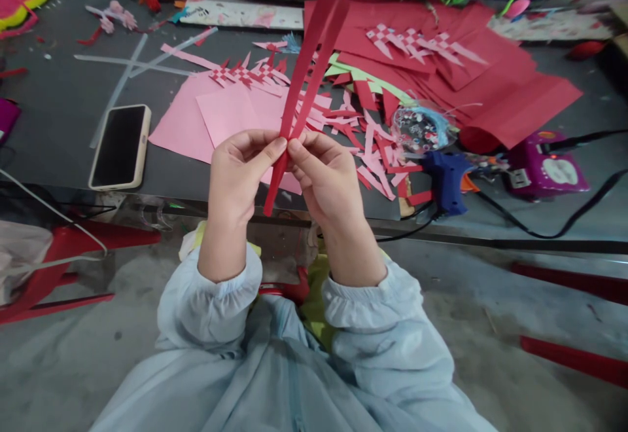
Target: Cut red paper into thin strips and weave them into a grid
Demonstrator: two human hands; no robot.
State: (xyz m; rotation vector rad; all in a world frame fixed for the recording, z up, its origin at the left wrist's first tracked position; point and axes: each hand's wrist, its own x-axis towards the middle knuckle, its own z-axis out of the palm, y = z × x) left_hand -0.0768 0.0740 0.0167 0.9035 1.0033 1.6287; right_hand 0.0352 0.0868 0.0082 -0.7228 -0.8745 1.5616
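Observation:
Both hands are raised in front of the table edge and pinch long red paper strips (314, 46) between thumbs and fingers. My left hand (240, 170) grips them from the left, my right hand (324, 173) from the right, thumbs nearly touching. The strips rise up and to the right, splitting into two near the top; a short end hangs below the hands. Behind them lie pink paper sheets (220, 118) and a woven pink-and-red piece (248, 75).
A phone (120, 147) lies face up at the left. Red paper sheets (490, 85) with woven pieces fill the back right, with paper scraps (373, 150) in the middle. A blue glue gun (449, 180), a purple device (544, 170) and cables sit at the right. Red stool legs show below.

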